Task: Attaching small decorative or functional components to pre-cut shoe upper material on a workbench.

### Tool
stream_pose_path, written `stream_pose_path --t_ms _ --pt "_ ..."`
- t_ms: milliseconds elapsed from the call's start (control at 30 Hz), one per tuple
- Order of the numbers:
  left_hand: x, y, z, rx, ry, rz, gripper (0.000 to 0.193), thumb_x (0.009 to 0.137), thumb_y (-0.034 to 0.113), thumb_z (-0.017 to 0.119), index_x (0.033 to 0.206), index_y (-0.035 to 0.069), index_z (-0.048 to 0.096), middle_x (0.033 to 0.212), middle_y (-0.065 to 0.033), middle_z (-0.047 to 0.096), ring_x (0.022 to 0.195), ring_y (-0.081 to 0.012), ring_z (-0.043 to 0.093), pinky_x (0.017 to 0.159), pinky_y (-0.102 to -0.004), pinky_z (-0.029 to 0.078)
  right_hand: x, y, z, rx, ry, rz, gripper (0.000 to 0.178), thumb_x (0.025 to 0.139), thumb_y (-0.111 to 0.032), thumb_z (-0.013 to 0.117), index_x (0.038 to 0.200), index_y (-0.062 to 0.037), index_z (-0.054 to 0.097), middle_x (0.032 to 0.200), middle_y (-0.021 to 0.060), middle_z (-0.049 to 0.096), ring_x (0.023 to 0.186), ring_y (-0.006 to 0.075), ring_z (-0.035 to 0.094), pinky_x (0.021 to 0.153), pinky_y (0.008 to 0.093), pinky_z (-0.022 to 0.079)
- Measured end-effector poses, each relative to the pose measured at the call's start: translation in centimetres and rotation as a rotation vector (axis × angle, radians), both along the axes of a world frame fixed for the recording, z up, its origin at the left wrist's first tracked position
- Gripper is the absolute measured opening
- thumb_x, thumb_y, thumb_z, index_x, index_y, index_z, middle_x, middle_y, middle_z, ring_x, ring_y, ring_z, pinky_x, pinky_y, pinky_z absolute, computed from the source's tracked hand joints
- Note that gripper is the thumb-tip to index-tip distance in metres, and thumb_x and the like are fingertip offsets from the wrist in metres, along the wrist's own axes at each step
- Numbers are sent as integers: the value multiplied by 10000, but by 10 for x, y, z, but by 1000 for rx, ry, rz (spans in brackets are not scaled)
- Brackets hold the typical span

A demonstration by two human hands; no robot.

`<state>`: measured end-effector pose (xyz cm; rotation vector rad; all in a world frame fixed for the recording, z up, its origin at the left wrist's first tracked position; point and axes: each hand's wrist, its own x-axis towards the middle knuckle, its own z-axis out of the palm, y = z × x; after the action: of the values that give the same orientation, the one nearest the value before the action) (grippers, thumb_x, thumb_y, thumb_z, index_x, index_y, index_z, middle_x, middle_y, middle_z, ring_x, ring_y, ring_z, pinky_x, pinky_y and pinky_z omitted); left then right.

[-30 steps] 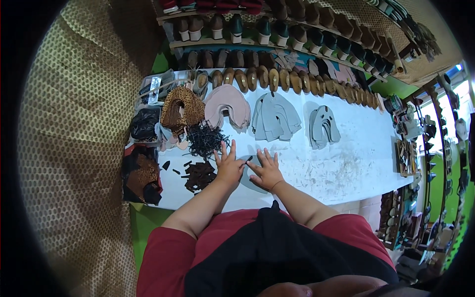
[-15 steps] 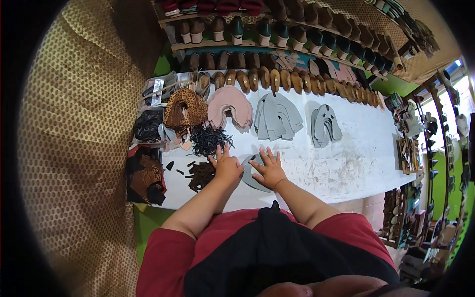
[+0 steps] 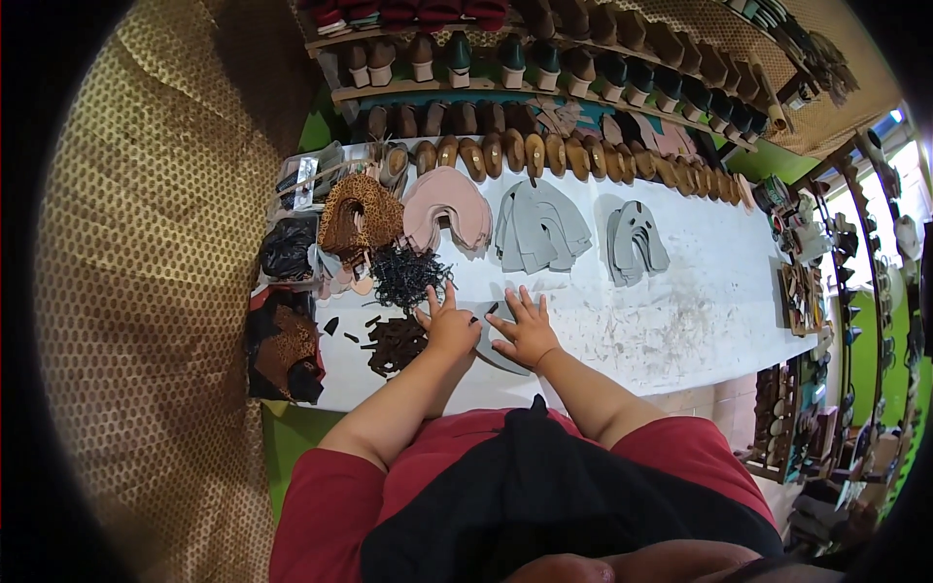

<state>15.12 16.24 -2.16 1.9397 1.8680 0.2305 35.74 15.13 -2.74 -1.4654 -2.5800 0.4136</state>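
Observation:
My left hand (image 3: pixel 449 326) and my right hand (image 3: pixel 523 330) lie side by side on a grey shoe-upper piece (image 3: pixel 498 352) that rests flat on the white worktable (image 3: pixel 680 311). The fingers of both hands are spread and press on the piece. A thin dark strip (image 3: pixel 489 311) sits between the two hands on the grey piece. Just left of my left hand lies a heap of dark brown strips (image 3: pixel 394 342), and above it a tangle of black strips (image 3: pixel 405 276).
Stacks of cut uppers lie across the table: leopard-print (image 3: pixel 358 216), pink (image 3: pixel 449 208), grey (image 3: pixel 540 229) and a second grey stack (image 3: pixel 637 237). Wooden shoe lasts (image 3: pixel 544 154) line the far edge, with shelves of shoes (image 3: pixel 505 58) above. Dark material (image 3: pixel 284 342) sits at the left end.
Both hands have stayed on the grey piece, shifting only slightly, and the fingers are spread a little differently.

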Motion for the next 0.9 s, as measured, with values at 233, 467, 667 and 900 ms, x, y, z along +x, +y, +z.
stream_pose_path --t_ms 233,467,667,900 --pt "16 10 4 -7 -147 23 266 806 378 709 819 123 784 1645 -141 184 1506 -430 52 1091 -756 59 1 2 -7 22 -19 6 499 908 -537 572 1361 -331 577 1618 149 225 1508 404 120 1148 687 85" --pt "20 2 6 -59 -84 153 389 819 462 683 886 93 788 1642 -173 172 1503 -458 19 1094 -753 32 2 3 8 -25 -48 17 512 911 -523 569 1377 -312 564 1617 153 222 1507 410 116 1147 690 87" --pt "19 0 -5 -20 -19 219 398 776 453 719 839 63 773 1640 -195 163 1502 -463 27 1099 -746 48 3 2 0 19 45 24 527 928 -498 550 1416 -300 528 1619 157 213 1508 402 119 1164 659 90" --pt "21 -2 -1 0 -34 232 320 768 386 738 846 78 778 1630 -207 186 1503 -453 48 1099 -745 51 4 4 4 -23 40 55 490 935 -469 551 1406 -334 538 1617 159 219 1504 405 131 1169 648 97"
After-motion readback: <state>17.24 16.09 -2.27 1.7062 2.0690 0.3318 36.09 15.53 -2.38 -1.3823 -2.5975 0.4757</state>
